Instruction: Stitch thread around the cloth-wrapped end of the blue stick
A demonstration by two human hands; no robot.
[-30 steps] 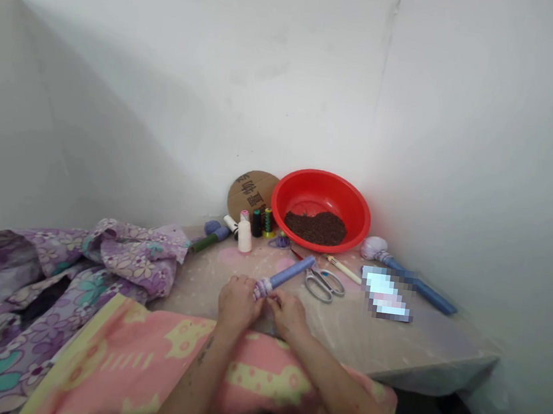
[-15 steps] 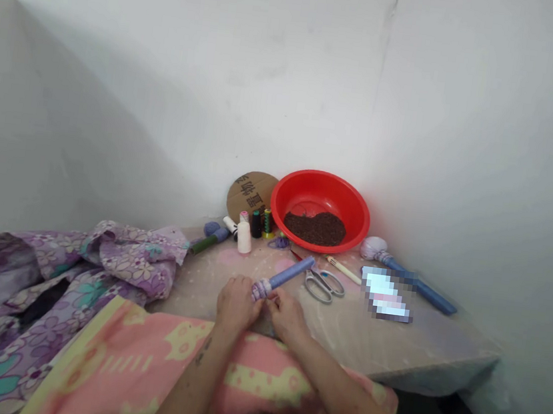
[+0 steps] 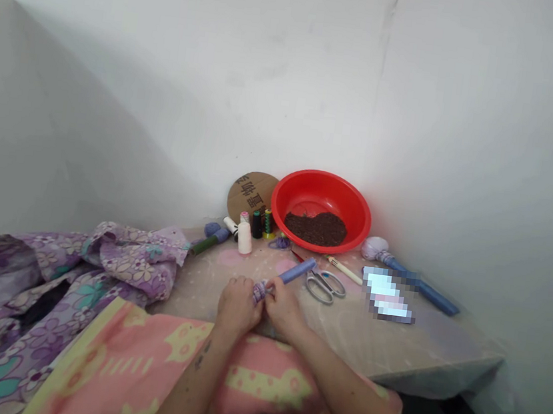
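A blue-purple stick [image 3: 297,272] with purple and white yarn wound round its near end [image 3: 259,291] points up and to the right over the table. My left hand [image 3: 237,304] is closed round the wrapped end, its fingers curled. Against the stick, just beyond the yarn, my right hand [image 3: 283,307] has its thumb and fingers pinched together; whatever is between them is too small to make out. Grey-handled scissors [image 3: 321,286] lie right of the stick's far end.
A red basin [image 3: 278,215] holds dark grains, beside a cardboard disc [image 3: 248,193] and thread spools [image 3: 245,237]. To the right lie a cream stick [image 3: 346,271], a blurred phone [image 3: 387,294] and a blue stick [image 3: 427,293] with a white ball. Floral cloth [image 3: 134,257] covers the left.
My right hand has moved slightly up, from beneath the yarn wrap to the stick just beyond it, covering part of the stick. My left hand has hardly moved.
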